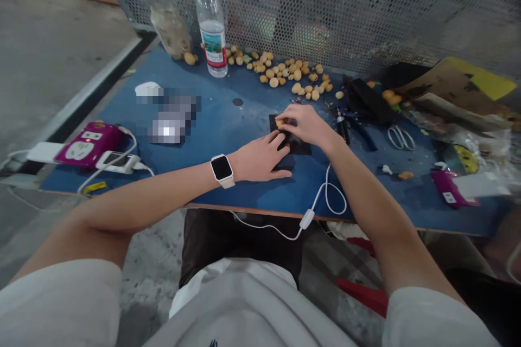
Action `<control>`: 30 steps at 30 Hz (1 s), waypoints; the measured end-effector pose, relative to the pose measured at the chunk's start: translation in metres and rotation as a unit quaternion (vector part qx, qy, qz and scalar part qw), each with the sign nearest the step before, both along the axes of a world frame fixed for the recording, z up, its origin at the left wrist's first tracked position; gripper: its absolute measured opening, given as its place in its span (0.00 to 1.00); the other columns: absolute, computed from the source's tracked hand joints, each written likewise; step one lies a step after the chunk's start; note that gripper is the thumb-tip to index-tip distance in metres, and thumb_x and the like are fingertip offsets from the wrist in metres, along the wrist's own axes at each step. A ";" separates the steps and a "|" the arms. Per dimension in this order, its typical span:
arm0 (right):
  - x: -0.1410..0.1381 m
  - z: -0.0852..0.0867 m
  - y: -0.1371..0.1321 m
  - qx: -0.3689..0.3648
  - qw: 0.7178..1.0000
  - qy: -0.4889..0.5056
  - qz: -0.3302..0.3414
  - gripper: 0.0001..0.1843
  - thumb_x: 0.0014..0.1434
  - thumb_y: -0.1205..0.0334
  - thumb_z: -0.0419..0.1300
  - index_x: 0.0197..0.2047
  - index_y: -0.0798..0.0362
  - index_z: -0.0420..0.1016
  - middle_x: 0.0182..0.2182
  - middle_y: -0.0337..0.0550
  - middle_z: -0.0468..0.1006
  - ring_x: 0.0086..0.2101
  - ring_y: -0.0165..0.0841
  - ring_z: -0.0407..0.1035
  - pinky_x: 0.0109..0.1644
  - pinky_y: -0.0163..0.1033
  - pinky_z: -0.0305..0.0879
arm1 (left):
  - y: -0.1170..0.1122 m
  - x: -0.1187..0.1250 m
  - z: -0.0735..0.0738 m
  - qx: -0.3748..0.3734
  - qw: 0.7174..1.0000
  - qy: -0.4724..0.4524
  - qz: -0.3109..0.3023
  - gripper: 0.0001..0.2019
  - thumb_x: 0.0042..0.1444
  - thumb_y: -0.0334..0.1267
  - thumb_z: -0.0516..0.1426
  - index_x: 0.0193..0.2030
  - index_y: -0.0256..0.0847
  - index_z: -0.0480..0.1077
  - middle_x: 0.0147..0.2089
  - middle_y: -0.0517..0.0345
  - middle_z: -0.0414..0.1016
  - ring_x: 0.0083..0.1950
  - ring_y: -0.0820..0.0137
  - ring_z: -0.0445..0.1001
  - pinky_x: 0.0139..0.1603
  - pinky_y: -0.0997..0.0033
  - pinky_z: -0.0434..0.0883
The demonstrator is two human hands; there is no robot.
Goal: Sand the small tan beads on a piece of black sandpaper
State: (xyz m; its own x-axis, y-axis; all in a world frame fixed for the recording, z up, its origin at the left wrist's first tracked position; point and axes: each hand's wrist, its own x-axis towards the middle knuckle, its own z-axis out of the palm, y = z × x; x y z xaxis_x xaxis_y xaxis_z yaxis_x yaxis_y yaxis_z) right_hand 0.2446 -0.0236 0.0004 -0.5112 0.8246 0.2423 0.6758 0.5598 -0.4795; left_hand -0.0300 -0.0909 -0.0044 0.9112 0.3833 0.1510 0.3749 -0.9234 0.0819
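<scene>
My left hand (260,156), with a white smartwatch on its wrist, lies flat with fingers stretched out on a small black pad (296,145) on the blue table (203,141). My right hand (306,123) is closed in a pinch on a small tan bead (280,121) and presses it onto the far left corner of the same pad. A white cable (325,195) runs under my right forearm and off the table's front edge.
Several tan beads (285,73) are scattered behind the pad, near a water bottle (210,21) and a jar (171,30). Scissors (401,137) and black tools (366,100) lie to the right. A magenta power strip (87,143) and phone (116,161) sit left.
</scene>
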 end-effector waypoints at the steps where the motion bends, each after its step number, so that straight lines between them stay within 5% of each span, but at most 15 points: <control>1: -0.002 0.000 0.001 0.010 1.000 -0.009 -0.010 0.12 0.80 0.54 0.74 0.58 0.46 1.00 0.54 0.58 0.94 0.49 0.53 0.85 0.65 0.62 0.82 | 0.000 0.000 0.000 0.001 1.000 0.003 0.000 0.38 0.93 0.66 0.57 0.81 0.28 0.79 0.80 0.20 0.80 0.83 0.32 0.80 0.81 0.41 0.81; 25: -0.010 0.002 0.001 0.006 0.998 -0.055 -0.004 0.12 0.80 0.61 0.72 0.58 0.48 0.99 0.53 0.59 0.92 0.53 0.56 0.85 0.68 0.63 0.80 | -0.007 0.007 0.012 -0.028 0.999 0.036 0.019 0.46 0.92 0.69 0.56 0.84 0.19 0.77 0.77 0.18 0.81 0.77 0.34 0.82 0.74 0.44 0.82; 30: -0.013 0.000 0.001 0.024 0.998 -0.045 -0.024 0.14 0.84 0.56 0.70 0.60 0.48 0.99 0.55 0.62 0.91 0.53 0.58 0.84 0.68 0.65 0.80 | -0.007 0.007 0.015 -0.033 0.998 0.044 0.017 0.47 0.92 0.71 0.55 0.85 0.19 0.77 0.77 0.18 0.81 0.77 0.34 0.82 0.75 0.44 0.82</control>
State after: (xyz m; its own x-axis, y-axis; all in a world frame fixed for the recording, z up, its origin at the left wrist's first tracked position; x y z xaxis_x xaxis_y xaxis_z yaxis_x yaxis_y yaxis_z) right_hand 0.2320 -0.0226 0.0003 -0.4928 0.8373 0.2370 0.7413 0.5465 -0.3895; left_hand -0.0231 -0.0979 0.0102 0.9058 0.4213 0.0452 0.4150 -0.9035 0.1069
